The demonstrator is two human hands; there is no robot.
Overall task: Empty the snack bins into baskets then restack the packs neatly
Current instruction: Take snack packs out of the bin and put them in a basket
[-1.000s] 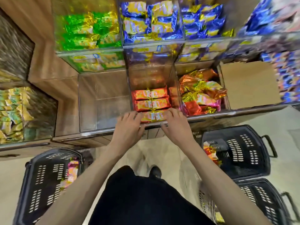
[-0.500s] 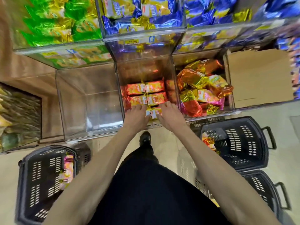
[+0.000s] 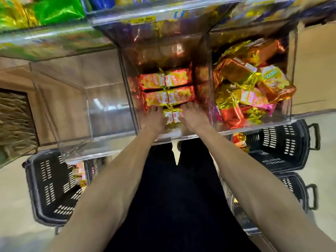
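Orange snack packs (image 3: 167, 88) lie in neat paired rows inside the middle clear bin (image 3: 169, 136). The left hand (image 3: 154, 119) and right hand (image 3: 194, 117) press flat on the front row, fingers fairly straight, gripping nothing. This looks like the restacking step; next, that row likely needs squaring up. Jumbled packs (image 3: 251, 91) fill the neighbouring bin, and black baskets (image 3: 283, 142) stand on the floor below.

Open room over the back half of the clear acrylic middle bin (image 3: 207, 70); two-wide rows of orange foil snack packs (image 3: 167, 89) fill its front. The clear acrylic left bin (image 3: 109, 115) is free from above. Jumbled gold-orange foil packs (image 3: 245, 82) crowd the clear right bin (image 3: 291, 73). An upper clear bin (image 3: 163, 16) overhangs behind.
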